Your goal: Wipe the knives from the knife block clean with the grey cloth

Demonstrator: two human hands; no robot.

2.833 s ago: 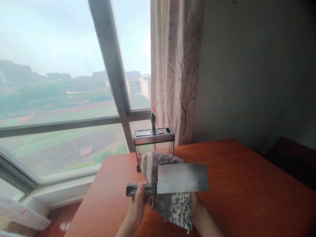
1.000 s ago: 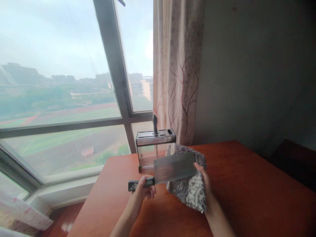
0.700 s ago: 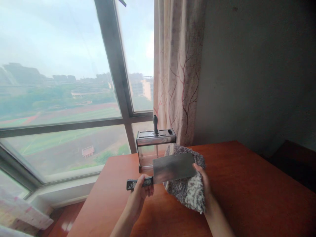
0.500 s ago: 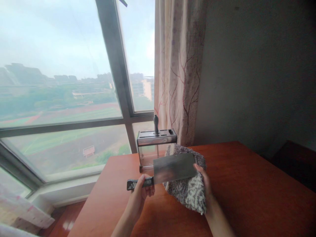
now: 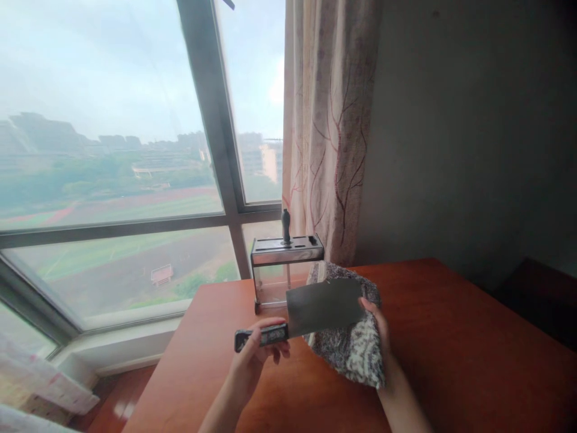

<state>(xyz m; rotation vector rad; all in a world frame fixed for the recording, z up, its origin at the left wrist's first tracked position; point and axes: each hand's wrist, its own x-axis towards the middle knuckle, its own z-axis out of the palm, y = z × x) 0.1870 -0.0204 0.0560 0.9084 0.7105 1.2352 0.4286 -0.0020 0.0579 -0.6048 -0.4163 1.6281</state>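
Observation:
A cleaver (image 5: 322, 308) with a broad grey blade and a dark handle is held level above the table. My left hand (image 5: 259, 347) is closed around its handle, thumb on top. Behind the blade hangs a fluffy grey-and-white cloth (image 5: 347, 355). My right hand (image 5: 377, 319) grips this cloth at the blade's far end, with fingertips at the blade's edge; its other fingers are hidden behind the cloth. Just beyond the blade stands a knife block (image 5: 288, 255) with clear sides and a slotted metal top, one dark-handled tool (image 5: 285, 226) upright in it.
The reddish-brown wooden table (image 5: 451, 337) spreads under my hands and far to the right. A large window (image 5: 112, 180) lies to the left and ahead. A patterned curtain (image 5: 329, 120) hangs behind the knife block, beside a dark grey wall (image 5: 451, 150).
The cleaver and cloth have shifted slightly right together with both hands. My left fingers have loosened a little under the handle. The knife block stays in place.

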